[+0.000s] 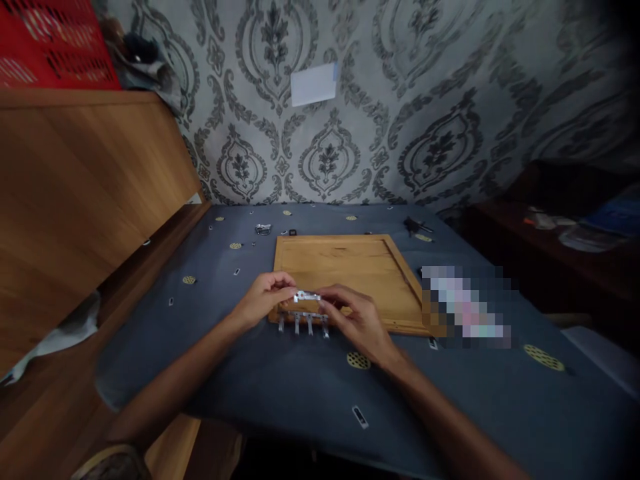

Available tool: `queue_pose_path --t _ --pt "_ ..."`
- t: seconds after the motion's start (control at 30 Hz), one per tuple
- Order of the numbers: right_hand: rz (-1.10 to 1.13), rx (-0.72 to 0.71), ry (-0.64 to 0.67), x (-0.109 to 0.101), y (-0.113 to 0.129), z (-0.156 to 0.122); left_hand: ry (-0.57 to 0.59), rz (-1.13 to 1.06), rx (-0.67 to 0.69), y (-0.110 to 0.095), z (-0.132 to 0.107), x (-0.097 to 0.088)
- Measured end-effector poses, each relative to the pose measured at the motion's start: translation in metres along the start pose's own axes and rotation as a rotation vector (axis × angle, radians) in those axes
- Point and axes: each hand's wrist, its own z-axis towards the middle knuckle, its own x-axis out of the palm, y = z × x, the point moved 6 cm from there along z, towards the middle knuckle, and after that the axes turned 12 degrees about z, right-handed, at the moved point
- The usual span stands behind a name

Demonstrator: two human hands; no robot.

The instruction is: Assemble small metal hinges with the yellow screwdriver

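A small shiny metal bracket (pixel 307 297) sits at the near left corner of a framed wooden panel (pixel 350 270) that lies flat on a dark blue cloth. My left hand (pixel 265 297) pinches the bracket's left end with curled fingers. My right hand (pixel 353 317) grips its right end, fingers closed over it. Below the bracket, several short metal pegs or hooks (pixel 303 325) stick out past the panel's near edge.
The table (pixel 280 393) carries the cloth, small metal parts (pixel 263 229) at the back left, a dark tool (pixel 415 227) at the back right and a blurred patch (pixel 467 305) on the right. A wooden cabinet (pixel 75 187) stands left, patterned wallpaper behind.
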Motion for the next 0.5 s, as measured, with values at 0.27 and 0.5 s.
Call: queue_pose_path --t 0.27,0.5 --pt "-0.044 -0.053 0.176 0.006 0.022 -0.027 0.063 -0.003 0.018 -0.012 -0.001 0.019" --pt "-0.071 0.152 -0.119 -0.036 0.014 -0.081 0.032 0.06 0.092 -0.025 0.004 0.033"
